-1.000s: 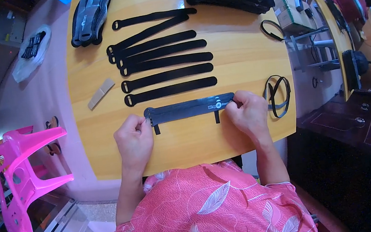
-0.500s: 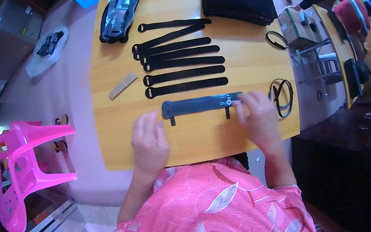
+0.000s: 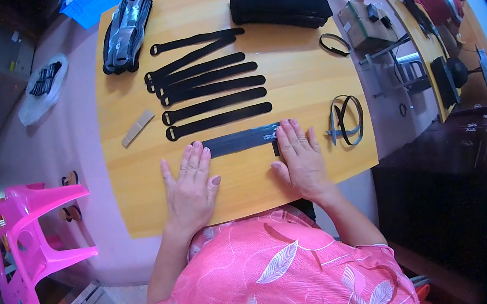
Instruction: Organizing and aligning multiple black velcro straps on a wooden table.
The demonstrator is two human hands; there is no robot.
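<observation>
A bundle of dark straps in a clear sleeve (image 3: 235,142) lies crosswise near the front of the table. My left hand (image 3: 191,179) rests flat over its left end, fingers stretched out. Over the right end lies my right hand (image 3: 302,160), also flat with fingers apart, hiding that end. A short dark tab (image 3: 275,148) sticks out below the sleeve beside my right hand. Beyond it, several black hook-and-loop straps (image 3: 219,120) with slotted round ends lie in a loose row.
A stack of black straps (image 3: 279,3) stands at the far right, sleeved bundles (image 3: 127,35) at the far left. A beige strip (image 3: 138,128) lies left of the row; coiled straps (image 3: 347,121) lie at right. A pink stool (image 3: 35,238) stands left of the table (image 3: 141,210).
My hands were raised beside the sleeved bundle; now both have come down flat on its ends. The whole view has shifted, and the far person at right has moved.
</observation>
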